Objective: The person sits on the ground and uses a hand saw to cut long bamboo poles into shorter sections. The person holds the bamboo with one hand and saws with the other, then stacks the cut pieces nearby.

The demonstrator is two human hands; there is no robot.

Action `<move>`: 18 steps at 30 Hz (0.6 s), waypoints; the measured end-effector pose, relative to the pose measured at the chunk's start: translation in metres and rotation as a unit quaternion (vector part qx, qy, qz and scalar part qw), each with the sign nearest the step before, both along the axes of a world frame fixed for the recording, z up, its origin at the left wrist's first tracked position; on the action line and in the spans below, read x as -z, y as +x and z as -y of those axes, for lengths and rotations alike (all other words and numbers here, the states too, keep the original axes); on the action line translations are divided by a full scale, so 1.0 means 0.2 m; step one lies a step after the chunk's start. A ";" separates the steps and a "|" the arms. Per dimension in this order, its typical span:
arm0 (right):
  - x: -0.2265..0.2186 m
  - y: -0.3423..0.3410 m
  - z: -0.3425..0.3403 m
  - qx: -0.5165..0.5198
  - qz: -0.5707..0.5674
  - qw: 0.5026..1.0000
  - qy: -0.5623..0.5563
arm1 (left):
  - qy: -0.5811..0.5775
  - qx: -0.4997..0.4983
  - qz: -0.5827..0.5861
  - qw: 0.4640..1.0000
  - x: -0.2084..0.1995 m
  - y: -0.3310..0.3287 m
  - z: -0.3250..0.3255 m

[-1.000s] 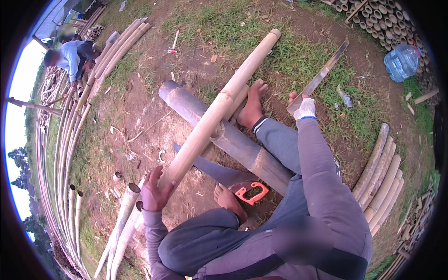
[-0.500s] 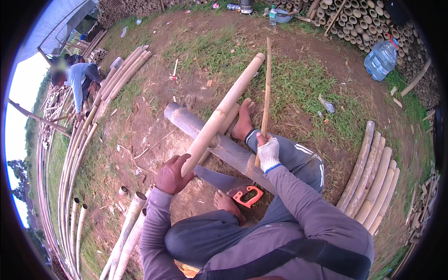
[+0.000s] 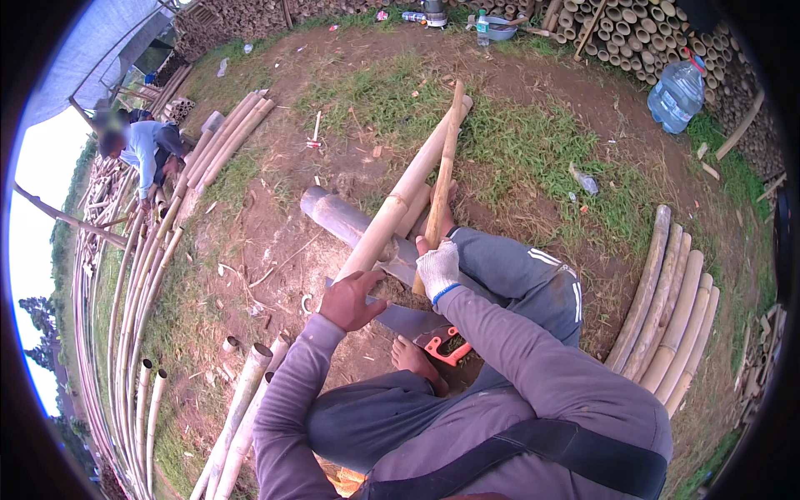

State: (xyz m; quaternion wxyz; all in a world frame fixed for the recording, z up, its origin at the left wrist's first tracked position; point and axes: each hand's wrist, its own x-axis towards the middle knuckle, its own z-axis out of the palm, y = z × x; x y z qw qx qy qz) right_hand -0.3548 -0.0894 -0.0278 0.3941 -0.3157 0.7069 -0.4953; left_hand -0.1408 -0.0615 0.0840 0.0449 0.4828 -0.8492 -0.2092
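Observation:
My left hand (image 3: 350, 302) is closed over the near end of a pale bamboo pole (image 3: 400, 200). The pole rests across a thicker greyish bamboo log (image 3: 333, 210) lying on the ground. In a white knitted glove, my right hand (image 3: 438, 265) grips a slender bamboo stick (image 3: 444, 175), its upper part crossing over the pole. Just below both hands lies a handsaw (image 3: 412, 323) with an orange-and-black handle, its blade tip hidden by my left hand. My bare foot (image 3: 413, 357) is beside the saw; the other foot is mostly hidden behind the stick.
Cut bamboo poles (image 3: 667, 300) lie at my right, more poles (image 3: 237, 408) at near left. A co-worker (image 3: 146, 150) bends over long poles (image 3: 150, 275) at far left. Stacked bamboo (image 3: 621, 29), a large water jug (image 3: 677, 96), and a small bottle (image 3: 483, 29) are at the back.
My right hand has moved left and nearer, bringing the stick across the pole. My left hand has shifted right and now lies over the pole's near end.

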 end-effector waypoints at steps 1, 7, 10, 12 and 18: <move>-0.01 0.01 0.01 0.001 0.021 1.000 -0.001 | -0.001 0.005 -0.015 1.000 0.03 0.00 0.01; -0.01 0.06 0.07 -0.011 -0.020 0.999 0.039 | 0.066 -0.035 -0.035 0.997 0.21 -0.03 0.08; -0.01 0.12 0.08 -0.020 -0.002 0.999 0.045 | 0.134 -0.072 -0.083 0.985 0.22 -0.10 0.17; -0.03 0.17 0.09 -0.018 0.044 0.998 0.041 | 0.133 -0.100 -0.124 0.978 0.26 -0.11 0.21; 0.14 0.25 0.17 -0.040 0.149 0.987 0.038 | 0.152 -0.159 -0.216 0.951 0.49 -0.11 0.32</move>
